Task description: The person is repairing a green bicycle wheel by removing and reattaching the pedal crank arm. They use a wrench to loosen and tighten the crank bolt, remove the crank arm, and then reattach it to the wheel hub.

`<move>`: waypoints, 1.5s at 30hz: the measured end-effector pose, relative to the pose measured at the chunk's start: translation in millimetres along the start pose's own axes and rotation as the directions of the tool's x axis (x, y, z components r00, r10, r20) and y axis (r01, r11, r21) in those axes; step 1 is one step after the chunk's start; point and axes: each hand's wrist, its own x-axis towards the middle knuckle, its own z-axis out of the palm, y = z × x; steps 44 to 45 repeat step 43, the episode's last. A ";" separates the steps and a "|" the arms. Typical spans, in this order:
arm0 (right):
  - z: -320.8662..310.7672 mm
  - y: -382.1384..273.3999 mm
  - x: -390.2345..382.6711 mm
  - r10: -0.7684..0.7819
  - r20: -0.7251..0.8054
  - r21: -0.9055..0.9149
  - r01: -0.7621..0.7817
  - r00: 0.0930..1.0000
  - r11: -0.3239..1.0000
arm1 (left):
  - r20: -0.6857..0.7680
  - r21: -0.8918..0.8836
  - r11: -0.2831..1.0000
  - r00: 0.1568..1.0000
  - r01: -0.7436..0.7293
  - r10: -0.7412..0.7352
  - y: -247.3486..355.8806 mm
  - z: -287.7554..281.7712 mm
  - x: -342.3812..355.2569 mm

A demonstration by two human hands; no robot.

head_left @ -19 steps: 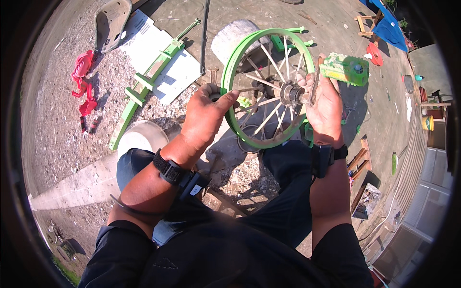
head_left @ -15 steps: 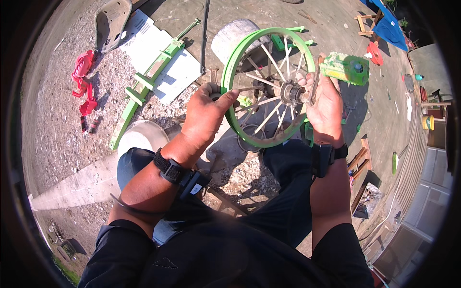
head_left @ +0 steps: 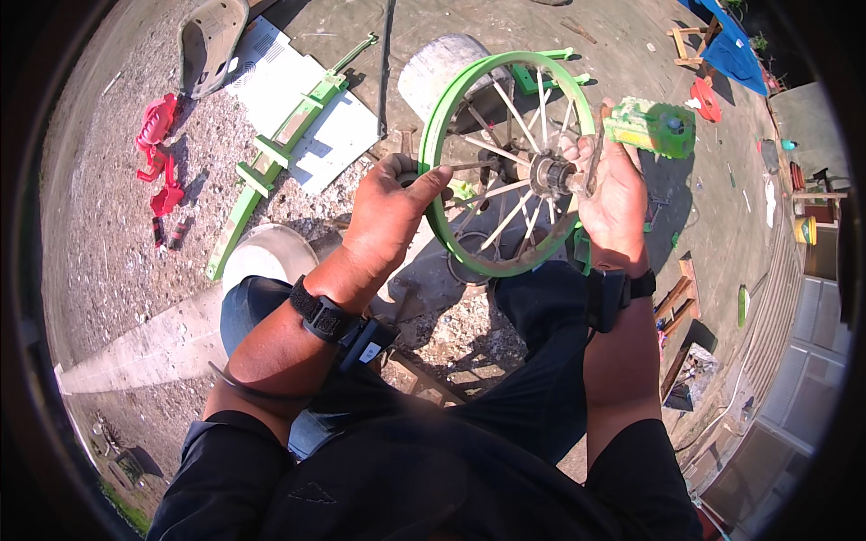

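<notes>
A spoked wheel with a green rim (head_left: 519, 268) is held up in front of me, over my knees. My left hand (head_left: 392, 207) is closed on the left side of the rim, its thumb lying along a spoke. On the other side, my right hand (head_left: 615, 207) wraps around the crank arm (head_left: 593, 167) close to the dirty metal hub (head_left: 550, 174); some of its fingertips show behind the crank. A green pedal (head_left: 651, 128) sticks out past that hand at the crank's outer end. Several pale spokes run from hub to rim.
A pale cylinder (head_left: 428, 81) stands behind the wheel. Farther left lie a long green frame piece (head_left: 271, 153), a white sheet (head_left: 338, 149), a grey plastic seat (head_left: 209, 50) and red plastic parts (head_left: 158, 126). A yellow bucket (head_left: 805, 231) and a blue sheet (head_left: 732, 59) are at the right.
The wheel and both hands have shifted very slightly to the right. My grip looks the same.
</notes>
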 end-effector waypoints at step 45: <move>-24.2 11.3 12.1 0.115 -0.013 0.164 -0.111 0.993 0.980 | 0.004 -0.078 0.997 1.000 0.008 -0.008 10.9 -2.0 -1.8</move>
